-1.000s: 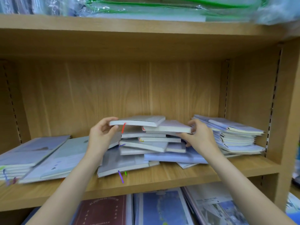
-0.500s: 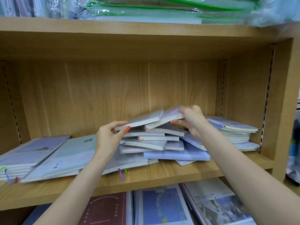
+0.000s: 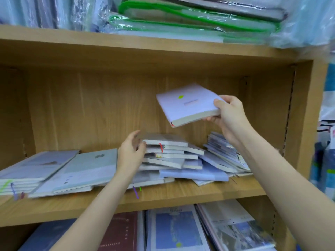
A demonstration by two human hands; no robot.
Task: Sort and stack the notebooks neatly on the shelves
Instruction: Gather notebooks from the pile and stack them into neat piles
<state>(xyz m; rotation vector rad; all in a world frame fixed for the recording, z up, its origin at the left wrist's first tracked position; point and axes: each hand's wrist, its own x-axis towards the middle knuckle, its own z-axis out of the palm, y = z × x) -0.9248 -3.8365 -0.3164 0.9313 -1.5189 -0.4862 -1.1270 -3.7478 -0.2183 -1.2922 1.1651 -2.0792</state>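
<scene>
At the shelf's (image 3: 181,194) left edge we see a flat stack of pale notebooks (image 3: 27,171) with coloured ribbon markers hanging off the front. Just beside it lies a wider grey-blue notebook (image 3: 90,167), tilted, overlapping the next pile. Our left hand (image 3: 131,153) sits at mid-shelf, fingers loosely spread and holding nothing, fingertips at the left side of the messy centre pile (image 3: 172,154), near its top book. Above that pile, clear of the shelf, a lilac notebook (image 3: 188,104) hangs tilted. Our right hand (image 3: 229,113) grasps its right end, thumb on the cover, fingers underneath. Toward the right edge another slumped stack (image 3: 224,153) leans, partly behind our right forearm.
</scene>
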